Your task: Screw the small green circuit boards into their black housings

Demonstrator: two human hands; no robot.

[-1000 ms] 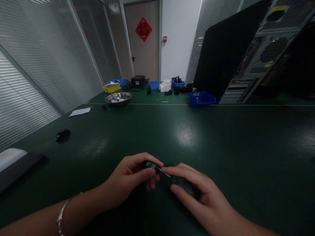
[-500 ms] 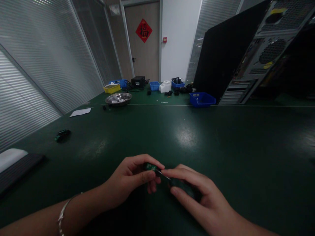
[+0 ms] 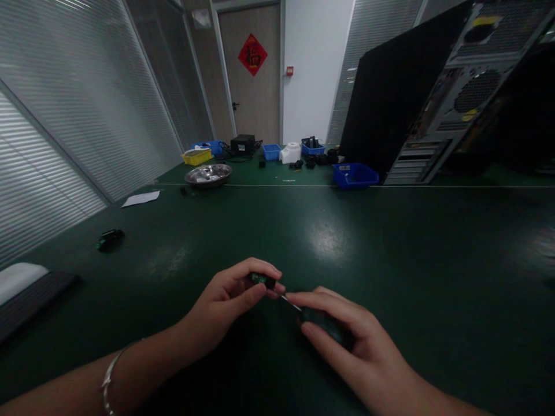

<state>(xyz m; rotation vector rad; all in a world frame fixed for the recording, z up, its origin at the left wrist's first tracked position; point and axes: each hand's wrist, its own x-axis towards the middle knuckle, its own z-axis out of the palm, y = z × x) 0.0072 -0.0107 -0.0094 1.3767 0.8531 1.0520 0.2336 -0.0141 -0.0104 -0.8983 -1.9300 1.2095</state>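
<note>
Between the thumb and fingers of my left hand [image 3: 234, 294] is a small green circuit board [image 3: 261, 280] with dark parts on it. My right hand [image 3: 347, 329] is wrapped round the dark handle of a screwdriver [image 3: 291, 303]. Its thin metal shaft points up and left toward the board, and the tip is close to my left fingertips. Whether the tip touches the board I cannot tell. Most of the handle is hidden by my right fingers.
A green and black electronic part [image 3: 110, 239] lies at the left, beyond a keyboard [image 3: 39, 297]. Farther back stand a metal bowl [image 3: 208, 175], a blue bin [image 3: 355, 175] and a white plastic housing [image 3: 290, 153]. A large black computer case [image 3: 403, 92] stands at the right.
My left hand has moved slightly up and left with the circuit board, which is tilted differently. More of the screwdriver shaft shows. My right hand stays almost in place.
</note>
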